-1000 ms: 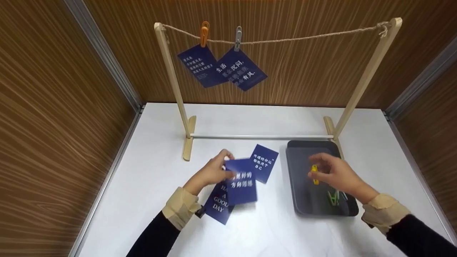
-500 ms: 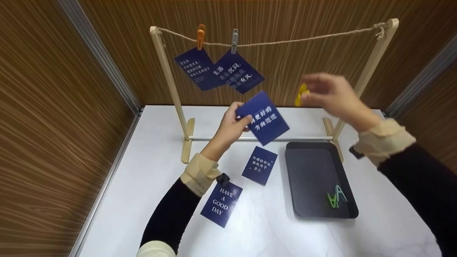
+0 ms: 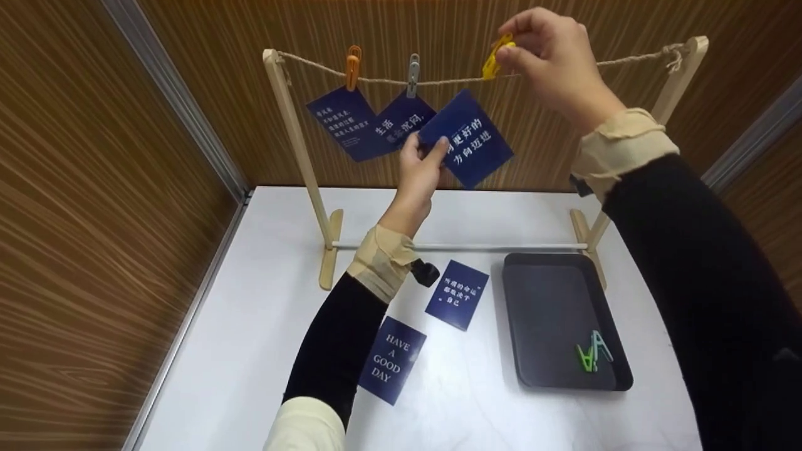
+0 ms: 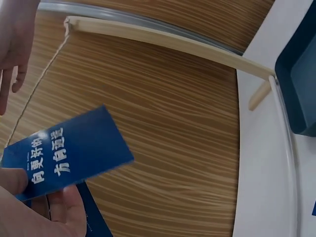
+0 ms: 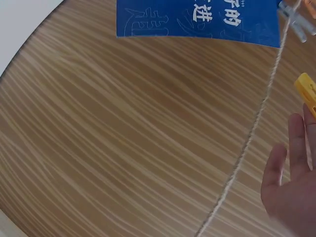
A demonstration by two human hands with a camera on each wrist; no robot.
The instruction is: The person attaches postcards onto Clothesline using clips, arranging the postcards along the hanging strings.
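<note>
My left hand [image 3: 418, 164] pinches the lower left corner of a dark blue card [image 3: 467, 139] with white characters and holds it up just under the rope [image 3: 551, 69]. The same card [image 4: 66, 154] shows in the left wrist view above my thumb. My right hand [image 3: 551, 56] pinches a yellow clothespin [image 3: 495, 57] at the rope, right above the card. The clothespin [image 5: 307, 92] shows at the right edge of the right wrist view beside the rope [image 5: 247, 143]. Two more blue cards [image 3: 348, 122] hang from an orange pin [image 3: 353, 62] and a grey pin [image 3: 413, 66].
The wooden rack [image 3: 294, 138] stands at the back of the white table [image 3: 250, 351]. Two blue cards [image 3: 457, 294] lie flat, one reading HAVE A GOOD DAY [image 3: 392, 358]. A black tray [image 3: 551, 300] at the right holds green pins [image 3: 590, 352]. Wood-grain walls close in on three sides.
Both hands have risen from the table to the rope. The left hand lifted the card, the right hand carried the yellow clothespin out of the tray up to the line.
</note>
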